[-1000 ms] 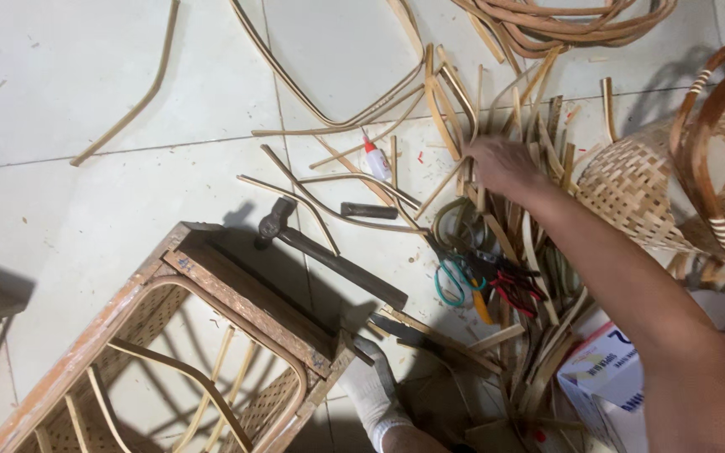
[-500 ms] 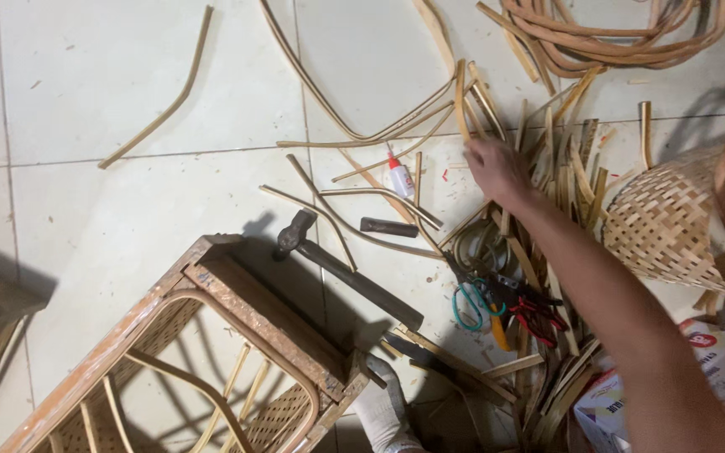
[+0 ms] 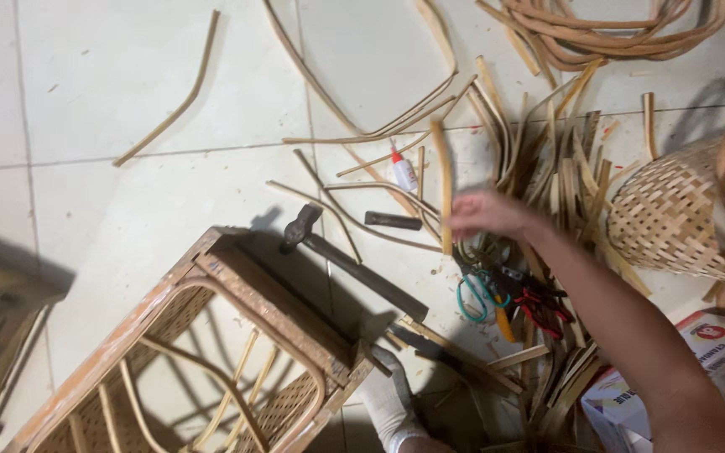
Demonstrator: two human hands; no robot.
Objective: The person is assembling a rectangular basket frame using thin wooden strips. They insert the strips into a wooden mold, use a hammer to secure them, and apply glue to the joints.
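Right hand: right hand [image 3: 487,215] is up over the pile, blurred, fingers closed around a flat cane strip [image 3: 443,186] that stands roughly upright in the grip.
Cane strip: it runs from above the hand down past the fingers, its lower end over the tools on the floor.
Left hand: left hand [image 3: 388,394], in a white glove, sits at the bottom edge, pressed against the corner of the rattan frame [image 3: 237,289]; whether its fingers are clenched or loose, I cannot tell.
Frame: wooden edges with woven cane panels, lying tilted on the floor at lower left.
Hammer: a hammer [image 3: 337,256] lies with its head just beside the frame's top rail, handle running down to the right.
Floor: pale tile floor [image 3: 86,75] with grout lines, strewn with shavings and bent cane lengths.
Scatter: a small glue bottle [image 3: 403,171] with a red tip lies among the strips; teal-handled scissors [image 3: 473,295] and red-handled pliers [image 3: 539,302] lie under the right forearm.
Right side: a woven basket [image 3: 673,214] on its side, coiled cane [image 3: 614,29] at the top edge, a cardboard box [image 3: 715,352] in the lower corner.
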